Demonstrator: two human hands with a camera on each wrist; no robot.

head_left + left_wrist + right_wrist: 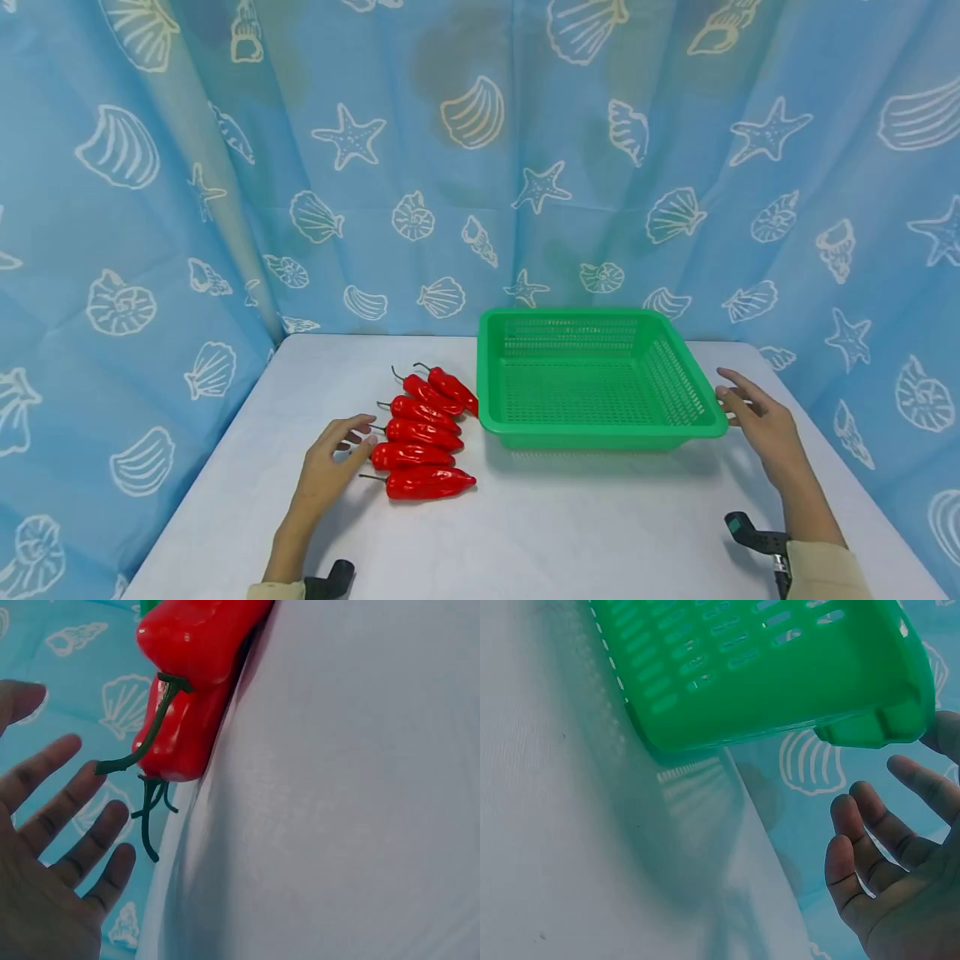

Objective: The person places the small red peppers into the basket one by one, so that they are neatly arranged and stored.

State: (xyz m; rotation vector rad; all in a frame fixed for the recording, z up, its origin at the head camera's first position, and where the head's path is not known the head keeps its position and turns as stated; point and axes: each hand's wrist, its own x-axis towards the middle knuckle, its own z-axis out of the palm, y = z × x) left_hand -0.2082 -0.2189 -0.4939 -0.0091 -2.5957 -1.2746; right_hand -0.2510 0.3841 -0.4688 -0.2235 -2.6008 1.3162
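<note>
Several glossy red peppers (427, 483) lie in a fanned row on the white table, their thin dark green stems toward the left. My left hand (326, 467) hovers at the stem ends, fingers spread and holding nothing; in the left wrist view a pepper stem (154, 727) crosses near its fingertips. An unfilled green plastic basket (600, 435) with slotted walls stands right of the peppers. Beside its right rim is my right hand (772, 433), fingers loosely extended. In the right wrist view the thumb is partly hidden behind the basket's corner (900, 712); I cannot tell whether it touches.
The white table (570, 533) extends in front of the basket and peppers. A blue curtain (465, 200) with white shells and starfish hangs behind and at both sides. Black camera mounts (757, 537) sit at both wrists. The farthest pepper's tip (471, 403) meets the basket's left side.
</note>
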